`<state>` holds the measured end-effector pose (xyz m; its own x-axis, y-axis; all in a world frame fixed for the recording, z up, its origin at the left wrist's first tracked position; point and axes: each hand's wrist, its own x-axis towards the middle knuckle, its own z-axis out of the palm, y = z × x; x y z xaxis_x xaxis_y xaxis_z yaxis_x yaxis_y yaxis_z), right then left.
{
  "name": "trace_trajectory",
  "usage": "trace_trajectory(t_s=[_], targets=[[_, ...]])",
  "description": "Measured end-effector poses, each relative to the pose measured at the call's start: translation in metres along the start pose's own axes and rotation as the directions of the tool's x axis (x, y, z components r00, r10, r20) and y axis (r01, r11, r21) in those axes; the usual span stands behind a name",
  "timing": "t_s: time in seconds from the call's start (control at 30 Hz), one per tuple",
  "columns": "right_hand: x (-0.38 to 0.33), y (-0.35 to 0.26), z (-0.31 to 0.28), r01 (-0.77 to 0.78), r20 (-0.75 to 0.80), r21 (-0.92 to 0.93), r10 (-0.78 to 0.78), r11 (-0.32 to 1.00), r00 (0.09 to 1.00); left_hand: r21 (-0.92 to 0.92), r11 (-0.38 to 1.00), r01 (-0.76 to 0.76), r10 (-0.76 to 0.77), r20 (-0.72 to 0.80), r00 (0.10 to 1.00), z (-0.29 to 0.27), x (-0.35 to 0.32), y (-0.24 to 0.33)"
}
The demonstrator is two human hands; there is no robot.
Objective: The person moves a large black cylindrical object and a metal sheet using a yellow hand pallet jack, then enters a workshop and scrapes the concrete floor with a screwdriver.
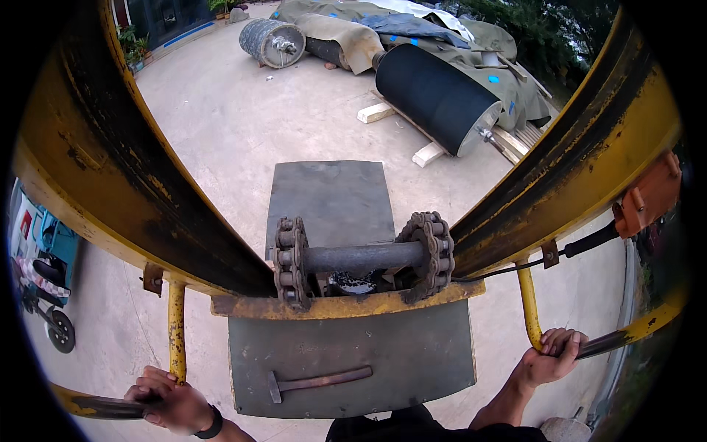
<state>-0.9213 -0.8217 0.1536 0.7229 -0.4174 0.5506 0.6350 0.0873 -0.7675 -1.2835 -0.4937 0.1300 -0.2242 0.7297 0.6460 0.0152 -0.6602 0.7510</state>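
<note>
My left hand (168, 398) is closed around a worn yellow handlebar (81, 404) at the lower left, with a dark band on the wrist. At the lower right, my right hand (552, 356) grips the matching handlebar (633, 331). Both bars belong to a yellow steel lifting frame whose left upright (140, 169) and right upright (567, 162) rise on either side of me. Between them a greasy left chain (291, 261) and right chain (434, 254) loop over a dark shaft (364, 256). Below lies a hammer (324, 379) on a grey panel (412, 346).
Ahead, past a second grey panel (328, 191), a black roller (434, 96) rests on wooden blocks (375, 113). A grey roller (271, 42) and tarp-covered goods (486, 85) lie behind. A blue wheeled vehicle (55, 250) stands left. An orange box (648, 197) hangs on the right upright.
</note>
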Motion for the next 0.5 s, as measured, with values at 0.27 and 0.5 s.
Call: trace_trajectory(t_s=[0.27, 0.5], targets=[[0.008, 0.042, -0.01, 0.026, 0.02, -0.068, -0.025, 0.997, 0.999, -0.222, 0.935, 0.278, -0.222, 0.247, 0.943, 0.032, -0.006, -0.006], [-0.001, 0.08, 0.011, 0.01, 0.092, 0.088, -0.018, 0.996, 0.996, -0.456, 0.81, 0.369, -0.228, 0.335, 0.914, 0.012, -0.017, -0.052]])
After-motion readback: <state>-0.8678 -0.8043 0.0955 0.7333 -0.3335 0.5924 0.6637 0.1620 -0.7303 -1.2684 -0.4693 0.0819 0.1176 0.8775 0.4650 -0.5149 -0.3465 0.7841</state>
